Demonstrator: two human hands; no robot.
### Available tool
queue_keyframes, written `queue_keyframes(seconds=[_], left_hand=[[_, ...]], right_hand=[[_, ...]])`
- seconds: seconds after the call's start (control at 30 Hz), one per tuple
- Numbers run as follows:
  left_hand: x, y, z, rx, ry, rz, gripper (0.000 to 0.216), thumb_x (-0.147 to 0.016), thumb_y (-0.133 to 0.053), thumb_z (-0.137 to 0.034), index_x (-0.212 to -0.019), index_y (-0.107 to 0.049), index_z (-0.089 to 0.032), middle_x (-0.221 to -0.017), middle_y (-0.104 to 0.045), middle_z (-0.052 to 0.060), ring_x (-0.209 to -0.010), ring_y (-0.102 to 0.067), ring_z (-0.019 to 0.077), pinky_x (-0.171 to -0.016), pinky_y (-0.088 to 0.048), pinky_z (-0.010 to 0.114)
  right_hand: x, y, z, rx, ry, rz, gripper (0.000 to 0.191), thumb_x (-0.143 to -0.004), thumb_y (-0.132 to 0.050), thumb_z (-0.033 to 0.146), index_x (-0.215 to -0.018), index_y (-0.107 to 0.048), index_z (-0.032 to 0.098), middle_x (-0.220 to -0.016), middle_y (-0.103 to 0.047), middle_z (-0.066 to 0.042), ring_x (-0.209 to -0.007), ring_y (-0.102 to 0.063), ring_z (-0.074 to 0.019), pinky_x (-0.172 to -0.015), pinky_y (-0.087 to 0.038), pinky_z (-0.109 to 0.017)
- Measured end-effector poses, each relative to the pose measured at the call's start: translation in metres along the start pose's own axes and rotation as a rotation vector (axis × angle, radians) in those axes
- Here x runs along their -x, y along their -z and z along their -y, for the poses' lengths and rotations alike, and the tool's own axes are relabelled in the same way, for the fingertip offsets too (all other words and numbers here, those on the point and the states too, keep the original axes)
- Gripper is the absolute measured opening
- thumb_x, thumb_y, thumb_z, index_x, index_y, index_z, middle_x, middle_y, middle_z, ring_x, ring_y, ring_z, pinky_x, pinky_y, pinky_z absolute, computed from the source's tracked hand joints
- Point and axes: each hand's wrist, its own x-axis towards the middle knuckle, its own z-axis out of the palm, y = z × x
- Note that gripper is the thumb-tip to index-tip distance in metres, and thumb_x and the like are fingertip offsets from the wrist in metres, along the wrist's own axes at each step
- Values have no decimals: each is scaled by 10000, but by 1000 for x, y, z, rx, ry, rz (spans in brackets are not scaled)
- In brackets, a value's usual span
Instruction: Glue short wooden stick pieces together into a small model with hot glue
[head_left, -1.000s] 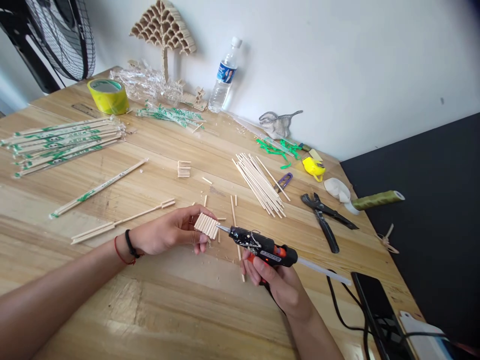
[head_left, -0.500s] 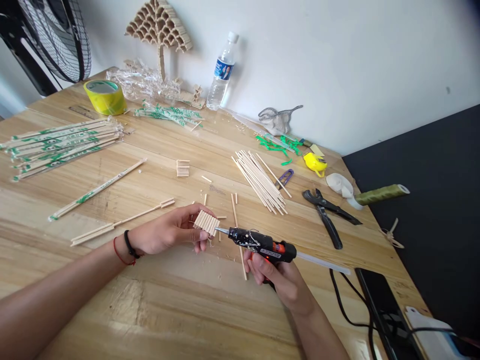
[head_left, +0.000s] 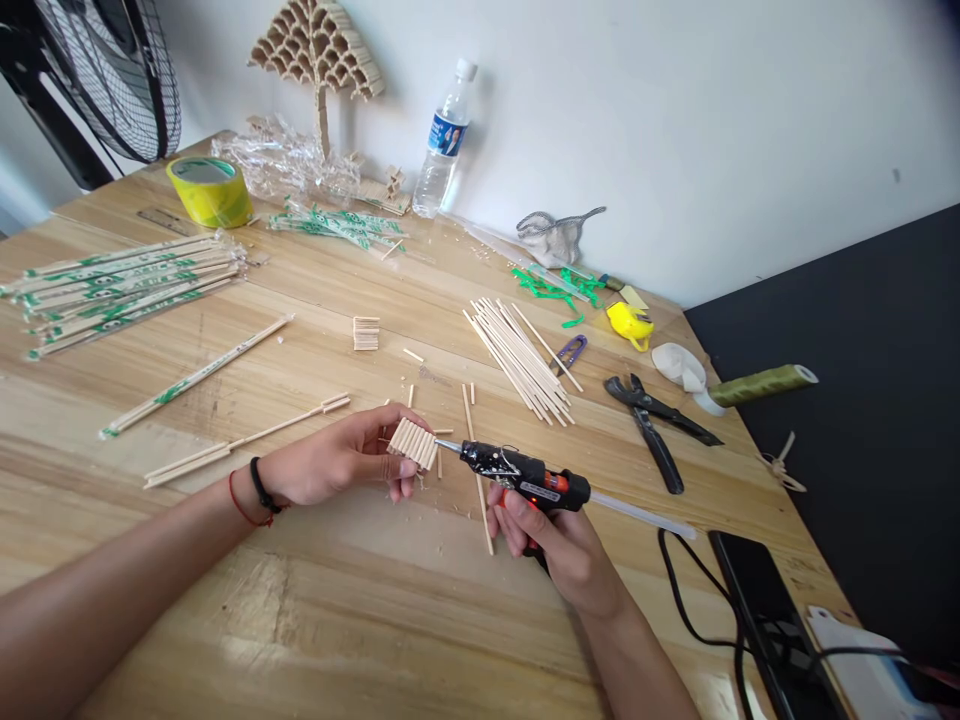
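Note:
Between the thumb and fingers of my left hand (head_left: 360, 455) is a small panel of short wooden sticks (head_left: 413, 443) lying side by side. My right hand (head_left: 551, 545) is wrapped round the grip of a black hot glue gun (head_left: 525, 474), and a clear glue stick (head_left: 643, 514) juts from its back end. The metal nozzle is at the panel's right edge; whether it touches cannot be made out. Under and beside the hands lie a long thin stick (head_left: 478, 480) and several short pieces. Another small stick panel (head_left: 366, 333) lies farther back.
Loose wooden sticks (head_left: 521, 360) are heaped right of centre, beside purple snips (head_left: 570, 354). Black pliers (head_left: 649, 430) and a phone (head_left: 772, 620) with a black cable (head_left: 679, 600) are on the right. Wrapped chopsticks (head_left: 127, 285), yellow tape (head_left: 210, 190) and a water bottle (head_left: 448, 140) stand farther back.
The glue gun's nozzle has shifted slightly up and right, toward the upper part of the panel's right edge. My left hand still holds the panel in nearly the same place.

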Motion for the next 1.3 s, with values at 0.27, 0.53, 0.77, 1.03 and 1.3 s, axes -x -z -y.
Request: queue_keyframes(seconds=[0.27, 0.53, 0.77, 1.03, 1.3], left_hand=[[-1, 2, 3, 3, 4, 2, 308, -929, -748, -252, -1181, -602, -153, -856, -679, 16, -765, -644, 143, -751, -512, 299], [-1, 0, 11, -42, 23, 41, 318, -887, -765, -194, -1150, -587, -165, -819, -659, -13, -773, -613, 134, -777, -485, 284], [-1, -4, 8, -97, 59, 62, 321, -857, -781, -195, -1151, -657, -164, -967, -667, 21, -891, -609, 159, -793, -460, 265], [-1, -4, 7, -80, 47, 66, 335, -859, -774, -155, -1177, -669, -158, -886, -685, 11, -808, -617, 135, -792, -497, 263], [0, -2, 7, -125, 14, 48, 358, -891, -765, -200, -1232, -667, -157, -831, -683, 18, -774, -633, 146, -783, -516, 291]], right_hand=[[1, -2, 1, -3, 3, 0, 404, -925, -702, 575, -893, -727, 173, -541, -491, 38, -535, -469, -155, -623, -461, -364], [8, -12, 5, 22, -11, -14, 421, -904, -705, 612, -969, -740, 197, -612, -509, 15, -611, -496, -182, -607, -440, -340], [8, -14, 9, 67, 0, 15, 420, -907, -702, 606, -955, -749, 192, -636, -521, -1, -613, -481, -179, -579, -421, -321], [8, -11, 11, 84, -10, 55, 399, -896, -724, 581, -897, -754, 183, -754, -634, -46, -589, -484, -158, -542, -405, -305], [2, -5, 10, 259, 110, 181, 325, -956, -665, 510, -904, -740, 198, -763, -648, -60, -632, -541, -192, -545, -449, -311]])
